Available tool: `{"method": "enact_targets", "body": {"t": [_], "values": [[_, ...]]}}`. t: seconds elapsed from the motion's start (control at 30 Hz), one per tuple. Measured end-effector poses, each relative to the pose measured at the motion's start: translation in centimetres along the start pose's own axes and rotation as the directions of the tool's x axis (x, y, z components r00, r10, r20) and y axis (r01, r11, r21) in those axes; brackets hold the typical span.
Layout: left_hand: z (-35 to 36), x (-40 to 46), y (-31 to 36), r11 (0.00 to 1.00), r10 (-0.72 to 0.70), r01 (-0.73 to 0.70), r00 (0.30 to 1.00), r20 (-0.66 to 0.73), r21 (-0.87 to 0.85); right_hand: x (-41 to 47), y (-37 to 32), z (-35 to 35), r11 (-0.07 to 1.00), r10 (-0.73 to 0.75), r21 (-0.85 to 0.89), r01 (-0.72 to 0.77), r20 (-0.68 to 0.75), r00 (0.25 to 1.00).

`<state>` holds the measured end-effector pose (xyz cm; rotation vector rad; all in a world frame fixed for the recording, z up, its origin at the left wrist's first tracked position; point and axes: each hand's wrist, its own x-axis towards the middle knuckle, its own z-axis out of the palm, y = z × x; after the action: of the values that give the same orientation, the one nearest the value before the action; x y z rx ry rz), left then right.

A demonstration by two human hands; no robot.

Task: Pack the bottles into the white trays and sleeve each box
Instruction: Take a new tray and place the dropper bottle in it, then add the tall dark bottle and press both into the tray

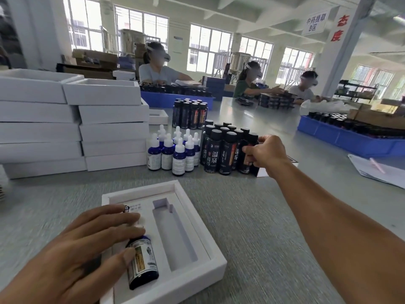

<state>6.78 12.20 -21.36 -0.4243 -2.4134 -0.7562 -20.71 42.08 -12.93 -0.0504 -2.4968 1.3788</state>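
- Head: glass-looking blue dropper bottle [143, 263] lies in white tray [215, 263]; left hand [87, 244] flat, fingers pressing it into its slot.
- Right hand [266, 153] pinches black bottle [247, 153] mid-body in the standing cluster. Likely rigid, slick, light; grip the label band.

A factory packing hall: stacked white boxes [72, 126], blue crates [350, 139] of bottles, workers at long tables.

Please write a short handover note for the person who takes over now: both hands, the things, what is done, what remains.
Left hand: presses the blue dropper bottle into the left slot of the white tray.
Right hand: grips one black bottle in the black cluster.
Done: dropper bottle seated.
Left: fill the empty long slot with the black bottle, then sleeve the box. More trays are stacked far left.
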Motion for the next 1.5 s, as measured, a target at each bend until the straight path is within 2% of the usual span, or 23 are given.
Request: {"method": "enact_targets", "body": {"t": [0.1,0.2,0.37,0.5,0.6,0.67,0.83,1.0,1.2,1.4,1.5], "values": [[-0.2,0.0,0.3,1.0,-0.011,0.011,1.0,0.001,-0.019,-1.0,0.2,-0.4,1.0,-0.021,0.008,0.021,-0.035,0.999],[-0.2,0.0,0.6,0.999,-0.02,0.02,1.0,0.001,-0.033,-2.8,0.3,-2.0,0.988,-0.117,-0.102,0.114,-0.022,0.993],[-0.7,-0.3,0.8,0.998,-0.043,0.044,0.998,0.049,-0.033,-8.0,-0.7,-4.2,0.886,-0.278,-0.318,0.338,0.219,0.935],[-0.7,-0.4,0.9,0.998,-0.044,0.046,0.998,0.049,-0.041,-12.3,-1.2,-2.7,0.792,-0.313,-0.369,0.487,0.44,0.842],[-0.8,-0.5,0.9,0.997,-0.056,0.058,0.997,0.056,-0.045,-14.2,-0.9,-0.9,0.705,-0.338,-0.45,0.547,0.465,0.818],[-0.8,-0.5,1.0,0.997,-0.055,0.058,0.997,0.058,-0.055,-14.6,-1.0,-1.0,0.694,-0.35,-0.483,0.533,0.421,0.837],[-0.7,-0.4,1.1,0.996,-0.053,0.056,0.998,0.041,-0.076,-15.5,-0.7,-5.2,0.859,-0.22,-0.334,0.389,0.445,0.868],[-0.5,-0.4,0.7,0.997,-0.042,0.046,0.998,0.052,-0.069,-18.2,1.0,-7.4,0.806,-0.151,-0.412,0.425,0.55,0.821],[-0.6,-0.4,0.8,0.996,-0.051,0.055,0.997,0.056,-0.069,-20.1,2.0,-6.2,0.753,-0.329,-0.395,0.525,0.466,0.822],[-0.7,-0.4,1.1,0.996,-0.052,0.056,0.997,0.053,-0.071,-20.5,2.1,-6.1,0.811,-0.292,-0.324,0.487,0.498,0.817],[-0.6,-0.4,1.2,0.995,-0.06,0.063,0.997,0.052,-0.073,-20.8,2.2,-6.0,0.79,-0.288,-0.375,0.486,0.473,0.833]]}}
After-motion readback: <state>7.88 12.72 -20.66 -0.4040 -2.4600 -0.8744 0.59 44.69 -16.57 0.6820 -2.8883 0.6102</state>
